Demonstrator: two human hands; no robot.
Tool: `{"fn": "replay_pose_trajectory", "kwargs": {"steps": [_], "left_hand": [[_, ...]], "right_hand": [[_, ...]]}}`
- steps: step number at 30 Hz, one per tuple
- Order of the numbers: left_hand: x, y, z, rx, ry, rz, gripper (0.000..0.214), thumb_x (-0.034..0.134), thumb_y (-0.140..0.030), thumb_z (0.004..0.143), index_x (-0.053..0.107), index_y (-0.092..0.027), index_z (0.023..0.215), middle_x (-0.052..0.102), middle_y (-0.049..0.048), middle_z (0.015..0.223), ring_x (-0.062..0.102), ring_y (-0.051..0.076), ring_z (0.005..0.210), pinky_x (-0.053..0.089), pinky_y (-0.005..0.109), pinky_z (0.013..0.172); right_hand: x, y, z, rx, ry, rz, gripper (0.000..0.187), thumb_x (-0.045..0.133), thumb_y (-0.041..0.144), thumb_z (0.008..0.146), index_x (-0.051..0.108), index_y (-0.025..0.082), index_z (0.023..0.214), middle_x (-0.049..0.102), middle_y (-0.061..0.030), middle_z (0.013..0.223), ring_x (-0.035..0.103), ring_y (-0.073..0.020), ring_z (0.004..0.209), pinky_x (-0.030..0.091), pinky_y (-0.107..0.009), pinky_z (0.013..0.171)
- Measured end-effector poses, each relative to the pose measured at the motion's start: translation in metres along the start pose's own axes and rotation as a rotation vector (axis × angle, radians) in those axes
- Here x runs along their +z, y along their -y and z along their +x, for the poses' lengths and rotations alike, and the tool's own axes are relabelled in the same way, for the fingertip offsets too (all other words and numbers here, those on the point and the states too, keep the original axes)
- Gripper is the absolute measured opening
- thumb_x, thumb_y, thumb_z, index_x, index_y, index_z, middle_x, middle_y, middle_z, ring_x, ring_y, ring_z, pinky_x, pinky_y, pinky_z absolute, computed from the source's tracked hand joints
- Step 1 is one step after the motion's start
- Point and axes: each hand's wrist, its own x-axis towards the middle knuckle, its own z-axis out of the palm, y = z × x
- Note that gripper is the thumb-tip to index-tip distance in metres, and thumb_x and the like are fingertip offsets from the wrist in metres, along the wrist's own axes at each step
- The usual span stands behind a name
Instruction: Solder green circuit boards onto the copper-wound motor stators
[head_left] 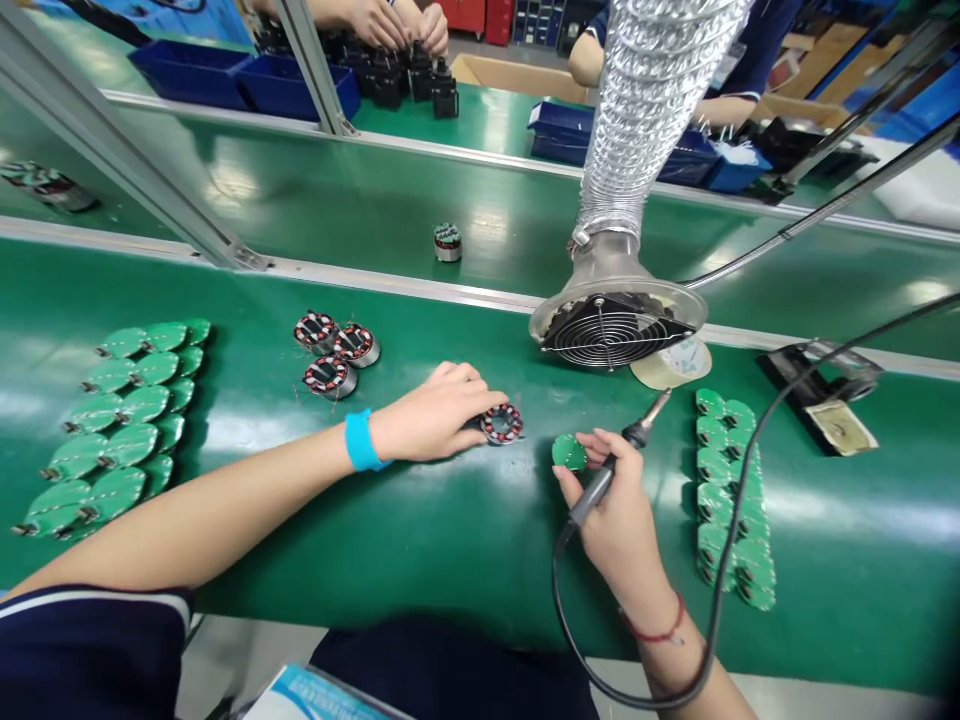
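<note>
My left hand (431, 412), with a blue band at the wrist, is closed on a motor stator (502, 424) with red-and-black windings, resting on the green table. In my right hand (619, 500) are two things: a round green circuit board (568, 453) pinched at the fingertips, and a soldering iron (602, 484) lying across the palm, its tip pointing up and away. The board is a short gap to the right of the stator. Several more stators (328, 377) sit in a cluster beyond my left forearm.
Stacked green boards (120, 420) cover the left side; more boards (731, 500) stand in rows at right. A fume extractor hood (619, 310) hangs ahead, near a solder spool (671, 362) and an iron stand (821, 390). The iron's cable (720, 600) loops at right. Co-workers' hands (397, 25) are across.
</note>
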Motion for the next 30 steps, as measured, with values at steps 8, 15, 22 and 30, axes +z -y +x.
{"fn": "replay_pose_trajectory", "kwargs": {"steps": [8, 15, 22, 30], "left_hand": [[0.042, -0.062, -0.021, -0.039, -0.228, 0.030, 0.056, 0.076, -0.041, 0.094, 0.056, -0.010, 0.136, 0.067, 0.0169, 0.125, 0.059, 0.034, 0.113, 0.048, 0.047, 0.096], [0.048, -0.054, -0.028, 0.108, -0.364, 0.153, 0.017, 0.051, -0.017, 0.106, 0.064, -0.018, 0.094, 0.066, 0.0093, 0.103, 0.056, 0.027, 0.102, 0.043, 0.041, 0.087], [0.041, -0.051, -0.025, 0.152, -0.301, 0.007, 0.014, 0.055, -0.021, 0.107, 0.068, -0.020, 0.103, 0.066, 0.0062, 0.101, 0.054, 0.022, 0.095, 0.038, 0.037, 0.082], [0.031, -0.041, -0.023, 0.352, -0.242, 0.069, 0.014, 0.065, -0.028, 0.098, 0.066, -0.019, 0.086, 0.064, 0.0070, 0.098, 0.051, 0.024, 0.090, 0.036, 0.039, 0.080]], "right_hand": [[0.000, 0.032, 0.011, -0.260, 0.078, -0.054, 0.050, 0.068, 0.030, 0.098, 0.050, 0.030, 0.145, 0.073, -0.0107, 0.131, 0.073, -0.0304, 0.116, 0.063, -0.052, 0.097], [0.008, 0.034, 0.026, -0.342, 0.233, -0.112, 0.051, 0.064, 0.020, 0.097, 0.055, 0.026, 0.146, 0.074, -0.0118, 0.125, 0.070, -0.0317, 0.108, 0.063, -0.053, 0.092], [-0.001, 0.034, 0.020, -0.428, 0.121, -0.034, 0.051, 0.065, 0.018, 0.099, 0.050, 0.030, 0.146, 0.072, -0.0098, 0.131, 0.067, -0.0306, 0.128, 0.059, -0.056, 0.106], [0.005, 0.033, 0.016, -0.447, 0.107, -0.003, 0.053, 0.060, 0.010, 0.097, 0.050, 0.031, 0.144, 0.076, -0.0062, 0.121, 0.073, -0.0275, 0.118, 0.062, -0.051, 0.098]]}}
